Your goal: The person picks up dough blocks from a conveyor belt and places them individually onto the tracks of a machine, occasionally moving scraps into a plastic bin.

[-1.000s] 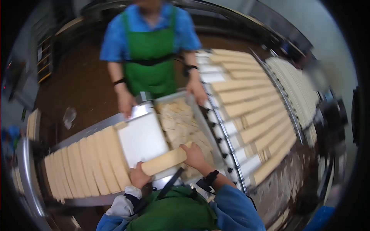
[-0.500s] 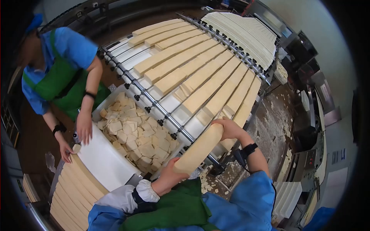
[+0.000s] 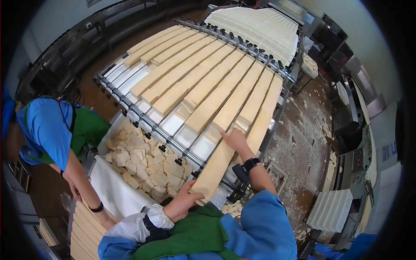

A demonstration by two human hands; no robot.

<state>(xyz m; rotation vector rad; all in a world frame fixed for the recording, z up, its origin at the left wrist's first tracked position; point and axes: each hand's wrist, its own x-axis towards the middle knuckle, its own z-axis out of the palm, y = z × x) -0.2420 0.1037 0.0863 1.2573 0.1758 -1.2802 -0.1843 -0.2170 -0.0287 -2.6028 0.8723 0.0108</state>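
My left hand (image 3: 186, 202) grips the near end of a long stack of thin pale square sheets (image 3: 214, 171), with its thumb on top and its fingers at the end face. At the far end of this stack, my right hand (image 3: 236, 142) is closed against it, fingertips on the upper edge. The stack slants across the front rail (image 3: 151, 125) of the conveyor, in line with a lane. Ahead of my right hand lie similar long stacks (image 3: 208, 110) in parallel lanes split by thin metal rods.
Loose broken squares (image 3: 145, 167) fill a white bin left of my hands. A co-worker's arm (image 3: 84, 190) reaches over more rows of sheets (image 3: 86, 234) at lower left. Black clamp knobs (image 3: 236, 193) jut from the rail. Crumbs litter the floor (image 3: 299, 143) at right.
The stack in my hands has come down from a raised tilt to lie more in line with the lane. The co-worker has leaned forward over the lower rows. My view has shifted.
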